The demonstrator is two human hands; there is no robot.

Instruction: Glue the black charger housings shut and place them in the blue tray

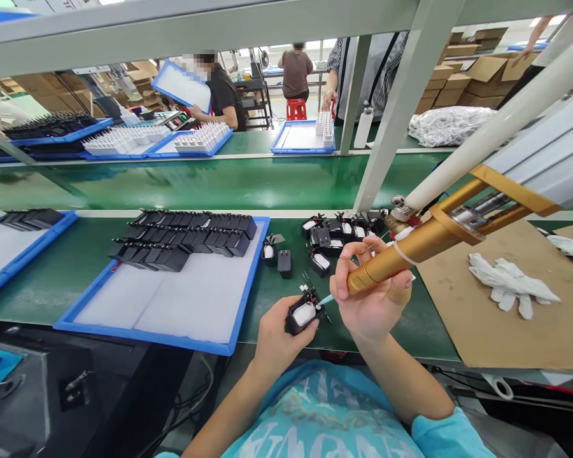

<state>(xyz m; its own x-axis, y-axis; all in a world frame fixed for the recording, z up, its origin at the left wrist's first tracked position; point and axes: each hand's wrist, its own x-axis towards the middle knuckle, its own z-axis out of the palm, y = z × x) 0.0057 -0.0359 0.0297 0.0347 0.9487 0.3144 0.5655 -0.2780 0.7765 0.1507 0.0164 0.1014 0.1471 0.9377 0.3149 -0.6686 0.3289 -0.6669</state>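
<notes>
My left hand (279, 331) is closed around a small black plug-adapter housing (296, 323) with a white block inside and wires at its far end. In my right hand (375, 305) is a gold-coloured glue dispensing gun (386, 264), held with the fingers wrapped round its barrel. The gun's pale blue nozzle (325, 299) points down-left, its tip at the housing's right edge; whether it touches cannot be seen. Beyond my hands lies a cluster of similar open housings (321, 261) with white blocks and wires. A black adapter (284, 263) with two prongs stands left of them.
A blue-rimmed tray (181, 318) to the left holds rows of black adapters (191, 235). White gloves (510, 283) lie on cardboard (458, 305) at right. A slanted metal post (401, 108) rises behind the bench. Past the green conveyor (219, 181), other people work among trays.
</notes>
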